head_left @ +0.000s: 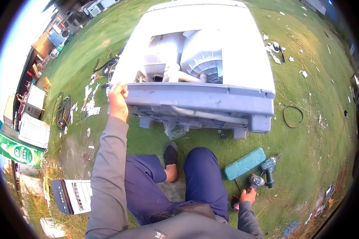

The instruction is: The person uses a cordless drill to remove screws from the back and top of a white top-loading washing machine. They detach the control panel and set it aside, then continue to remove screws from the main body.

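A white twin-tub washing machine (247, 51) lies on its side in front of me. Its open panel shows a drum casing (201, 49), a metal cylinder and pale pipes. My left hand (118, 96) is closed on the left end of the grey plastic base (195, 95), thumb and fingers curled at its edge. Low on the right, my right hand (248, 196) is wrapped round the handle of a cordless power driver (255, 181). Just beyond it lies a teal cordless drill (269, 171), beside a teal tool case (245, 163).
A ribbed grey hose (209, 114) runs along the base's underside. A black belt loop (293, 116) lies on the green ground to the right. Coiled cables (64, 111) and white scraps are on the left, with white appliance parts (77, 196) nearer me. Stacked goods line the far left.
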`<state>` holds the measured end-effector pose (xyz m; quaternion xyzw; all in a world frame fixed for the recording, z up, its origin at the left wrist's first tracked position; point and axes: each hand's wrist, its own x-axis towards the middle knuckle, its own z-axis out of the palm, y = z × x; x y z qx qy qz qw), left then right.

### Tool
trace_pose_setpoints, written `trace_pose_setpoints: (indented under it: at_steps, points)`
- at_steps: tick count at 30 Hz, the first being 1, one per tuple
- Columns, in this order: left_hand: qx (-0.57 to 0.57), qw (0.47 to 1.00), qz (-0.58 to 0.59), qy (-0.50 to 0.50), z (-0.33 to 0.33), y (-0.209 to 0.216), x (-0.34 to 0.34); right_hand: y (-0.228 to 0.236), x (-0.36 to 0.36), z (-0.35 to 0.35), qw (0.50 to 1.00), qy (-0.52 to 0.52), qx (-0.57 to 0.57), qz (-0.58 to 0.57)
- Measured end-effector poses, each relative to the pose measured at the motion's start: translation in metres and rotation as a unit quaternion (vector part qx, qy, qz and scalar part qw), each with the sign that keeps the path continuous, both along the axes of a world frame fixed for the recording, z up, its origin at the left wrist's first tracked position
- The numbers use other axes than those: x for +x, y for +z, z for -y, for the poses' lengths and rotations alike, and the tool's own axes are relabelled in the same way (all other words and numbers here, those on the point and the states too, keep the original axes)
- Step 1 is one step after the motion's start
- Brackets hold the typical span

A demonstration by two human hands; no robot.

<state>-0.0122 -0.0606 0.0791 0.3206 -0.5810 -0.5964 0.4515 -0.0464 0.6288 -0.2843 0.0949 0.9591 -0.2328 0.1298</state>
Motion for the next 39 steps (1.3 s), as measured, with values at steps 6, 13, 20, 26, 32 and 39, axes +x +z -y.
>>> trace_pose_setpoints:
  at_steps: [6, 13, 20, 26, 32, 39]
  points:
    - [-0.055, 0.994, 0.09, -0.023, -0.009, 0.007, -0.02, 0.005, -0.036, -0.002, 0.995, -0.094, -0.001, 0.032]
    - [-0.138, 0.96, 0.238, -0.052, 0.02, -0.035, -0.006, -0.017, -0.038, -0.014, 0.988, -0.149, 0.032, 0.025]
    - [-0.107, 0.959, 0.257, -0.059, 0.028, -0.041, 0.002, -0.019, -0.036, 0.0, 0.987, -0.158, -0.005, 0.03]
    - [-0.227, 0.929, 0.288, -0.041, -0.014, -0.023, -0.034, -0.006, -0.028, 0.0, 0.983, -0.178, -0.028, 0.018]
    - [-0.215, 0.929, 0.299, -0.041, -0.013, -0.023, -0.017, -0.019, -0.037, -0.009, 0.989, -0.136, -0.032, 0.056]
    - [-0.2, 0.938, 0.275, -0.07, -0.011, -0.037, -0.02, -0.015, -0.046, -0.022, 0.993, -0.1, 0.017, 0.054]
